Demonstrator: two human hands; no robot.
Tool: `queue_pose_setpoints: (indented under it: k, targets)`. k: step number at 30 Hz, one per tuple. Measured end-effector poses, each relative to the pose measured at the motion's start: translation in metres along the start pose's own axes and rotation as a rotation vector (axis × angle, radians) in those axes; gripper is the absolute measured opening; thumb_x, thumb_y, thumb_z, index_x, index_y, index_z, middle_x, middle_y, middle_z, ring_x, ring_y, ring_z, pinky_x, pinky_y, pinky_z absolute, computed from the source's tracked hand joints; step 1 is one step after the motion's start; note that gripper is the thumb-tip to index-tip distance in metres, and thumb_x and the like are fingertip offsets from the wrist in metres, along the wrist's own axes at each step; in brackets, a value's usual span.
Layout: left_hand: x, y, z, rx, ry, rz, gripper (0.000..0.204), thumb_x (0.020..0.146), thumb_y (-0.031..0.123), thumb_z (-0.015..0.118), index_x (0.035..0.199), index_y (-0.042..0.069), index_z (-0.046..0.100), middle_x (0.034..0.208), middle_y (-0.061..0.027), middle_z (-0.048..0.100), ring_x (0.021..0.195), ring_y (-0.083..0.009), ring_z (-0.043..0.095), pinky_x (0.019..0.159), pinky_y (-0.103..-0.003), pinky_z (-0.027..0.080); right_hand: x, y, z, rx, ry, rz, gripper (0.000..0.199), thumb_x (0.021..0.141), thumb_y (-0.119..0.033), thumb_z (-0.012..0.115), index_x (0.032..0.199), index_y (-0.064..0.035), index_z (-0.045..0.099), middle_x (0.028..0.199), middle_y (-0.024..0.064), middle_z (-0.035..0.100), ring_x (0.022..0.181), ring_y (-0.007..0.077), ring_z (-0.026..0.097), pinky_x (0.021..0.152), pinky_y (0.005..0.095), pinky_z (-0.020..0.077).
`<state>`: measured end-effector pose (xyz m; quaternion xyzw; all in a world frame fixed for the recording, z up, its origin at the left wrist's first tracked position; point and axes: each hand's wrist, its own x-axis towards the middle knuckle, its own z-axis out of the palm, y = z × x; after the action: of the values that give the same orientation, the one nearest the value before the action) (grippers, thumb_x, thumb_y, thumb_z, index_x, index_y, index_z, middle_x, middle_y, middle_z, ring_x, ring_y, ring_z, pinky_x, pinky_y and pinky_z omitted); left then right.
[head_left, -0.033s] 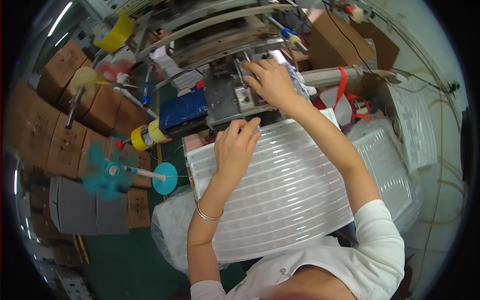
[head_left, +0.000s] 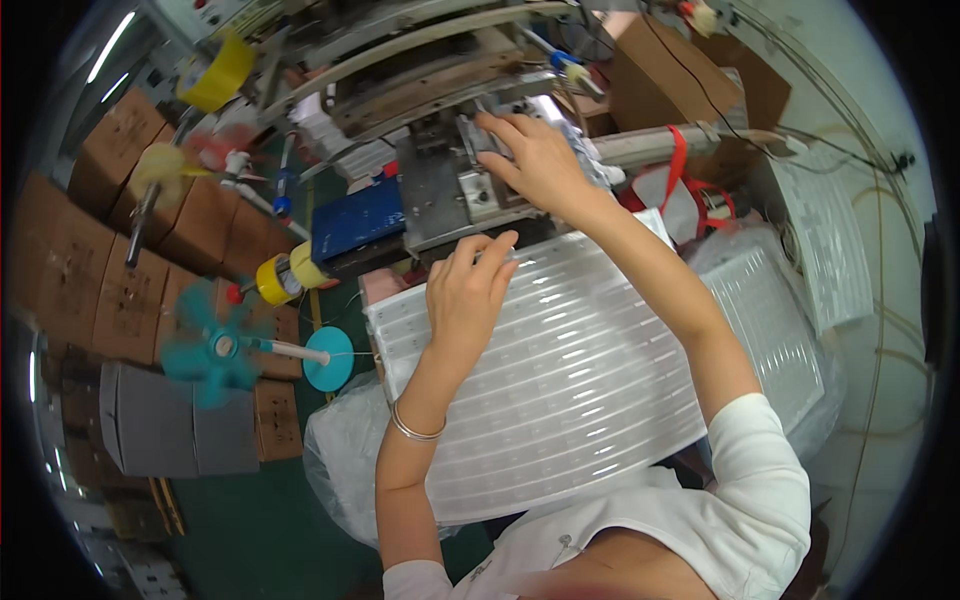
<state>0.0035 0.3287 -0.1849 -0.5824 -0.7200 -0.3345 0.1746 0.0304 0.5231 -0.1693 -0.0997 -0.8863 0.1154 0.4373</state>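
My right hand (head_left: 545, 165) reaches over the metal fixture of a press-like machine (head_left: 435, 190). Its thumb and forefinger are apart, with their tips at a narrow metal bar (head_left: 469, 142); whether they press on it I cannot tell. Beside it sits a small bright metal block (head_left: 483, 195). My left hand (head_left: 468, 290) hovers over the far left part of a ribbed, whitish translucent tray (head_left: 560, 380) in front of me. The left fingers are bent, thumb and forefinger close together round something small and clear that I cannot make out.
A blue flat block (head_left: 358, 220) lies left of the fixture. Yellow tape rolls (head_left: 278, 278) and a turquoise fan (head_left: 222, 345) stand further left, before stacked cartons (head_left: 130, 270). Another ribbed tray (head_left: 765, 320) lies at right in clear plastic, near a red strap (head_left: 678, 170).
The machine and surroundings sit slightly further left in the picture. Both hands keep almost the same pose and place.
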Motion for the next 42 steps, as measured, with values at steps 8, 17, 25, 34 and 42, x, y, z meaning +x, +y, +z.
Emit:
queue_pose_setpoints:
  k: [8,17,25,34,42]
  targets:
    - [0.013,0.039,0.055,-0.210,-0.028,-0.055,0.032,0.074,0.017,0.072,0.101,0.009,0.058,0.079,-0.0056,0.062,0.070,-0.0254,0.061,0.063,-0.036,0.042,-0.065,0.048,-0.095,0.037,-0.059,0.196,0.032,0.083,-0.021,0.062,0.112,-0.0075,0.059,0.110,0.0112,0.060,0.101,0.0302,0.056,0.085,0.0368,0.0451]
    - [0.001,0.066,0.136,0.216,-0.476,0.148,0.017,0.072,0.017,0.069,0.086,0.011,0.060,0.075,-0.0085,0.059,0.067,-0.0275,0.063,0.063,-0.041,0.047,-0.177,0.079,-0.127,-0.326,-0.582,-0.078,0.020,0.078,-0.011,0.056,0.095,-0.0159,0.065,0.090,0.0074,0.059,0.084,0.0245,0.062,0.068,0.0362,0.0513]
    - [0.020,0.098,0.131,-0.019,-0.451,0.006,0.027,0.076,0.008,0.057,0.101,0.005,0.049,0.088,-0.0122,0.055,0.080,-0.0260,0.060,0.067,-0.043,0.046,-0.151,0.076,-0.157,-0.019,-0.272,0.331,0.023,0.076,-0.009,0.058,0.098,-0.0108,0.055,0.096,0.0121,0.052,0.080,0.0321,0.058,0.070,0.0408,0.0484]
    - [0.005,0.079,0.144,0.080,-0.569,0.095,0.026,0.074,0.012,0.066,0.099,0.006,0.060,0.097,-0.0086,0.056,0.097,-0.0247,0.052,0.082,-0.036,0.040,-0.132,0.058,-0.152,0.294,-0.177,0.349,0.020,0.085,-0.010,0.060,0.103,-0.0017,0.055,0.099,0.0073,0.059,0.085,0.0156,0.057,0.065,0.0252,0.0468]
    - [0.005,-0.002,0.034,0.052,0.201,-0.220,0.034,0.078,0.018,0.065,0.111,0.011,0.060,0.106,-0.0098,0.058,0.101,-0.0278,0.051,0.085,-0.040,0.038,-0.115,0.045,-0.119,0.533,-0.161,0.370,0.026,0.085,-0.008,0.059,0.111,-0.0040,0.059,0.110,0.0093,0.059,0.091,0.0186,0.058,0.074,0.0265,0.0498]
